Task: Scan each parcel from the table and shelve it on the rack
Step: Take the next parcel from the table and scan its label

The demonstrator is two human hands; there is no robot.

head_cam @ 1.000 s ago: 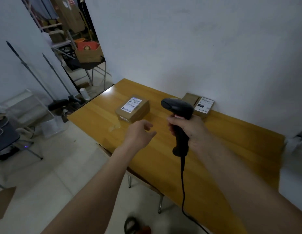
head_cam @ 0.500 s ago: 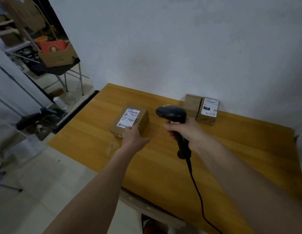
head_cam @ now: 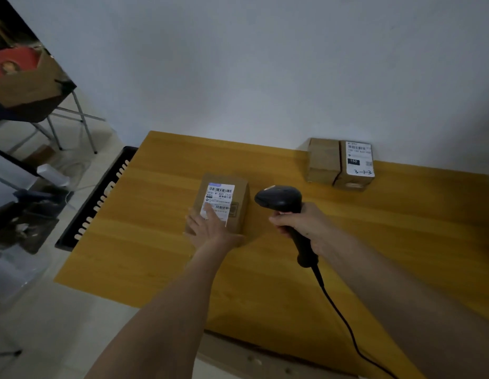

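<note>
Parcels on the wooden surface number three: one labelled cardboard parcel under the left grip, whose straight fingers press flat on its top and label, and a pair of small boxes side by side against the wall, well beyond the right grip. That right grip is clamped round the handle of one black barcode scanner, just right of the pressed parcel, its cable trailing back off the near edge.
</note>
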